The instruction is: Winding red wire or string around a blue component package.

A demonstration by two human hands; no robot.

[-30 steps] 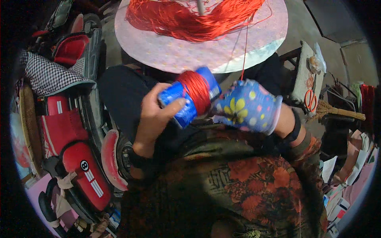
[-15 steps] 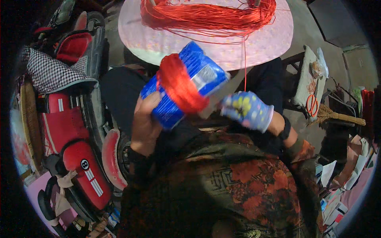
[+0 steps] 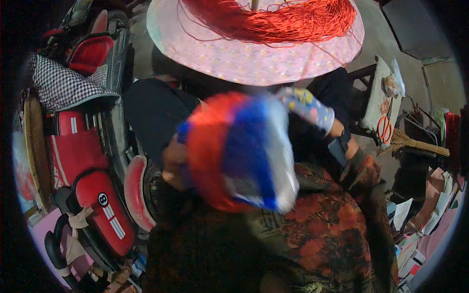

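Note:
My bare left hand (image 3: 174, 161) grips one end of a blue packet (image 3: 259, 141) with a whitish patch. The packet is tilted toward me and smeared by motion. Around its middle goes a thick band of wound red cord (image 3: 207, 151). My right hand (image 3: 308, 108), in a flowered glove, is closed just beyond the packet's upper right corner, its fingertips blurred. A faint stretch of red cord runs down toward this glove from a large loose red skein (image 3: 283, 27), which lies on a round pink patterned disc (image 3: 234, 66) in front of me.
Orange-handled scissors (image 3: 385, 129) lie on a padded bench (image 3: 375, 100) at the right, near a straw broom (image 3: 415, 144). On the left stands a red and black vehicle (image 3: 105, 210) with a checked cloth (image 3: 68, 88). Papers (image 3: 403, 215) are piled at lower right.
The packet has swung nearer to me and turned over in my left hand. My right hand has moved up slightly. The disc and its skein have turned.

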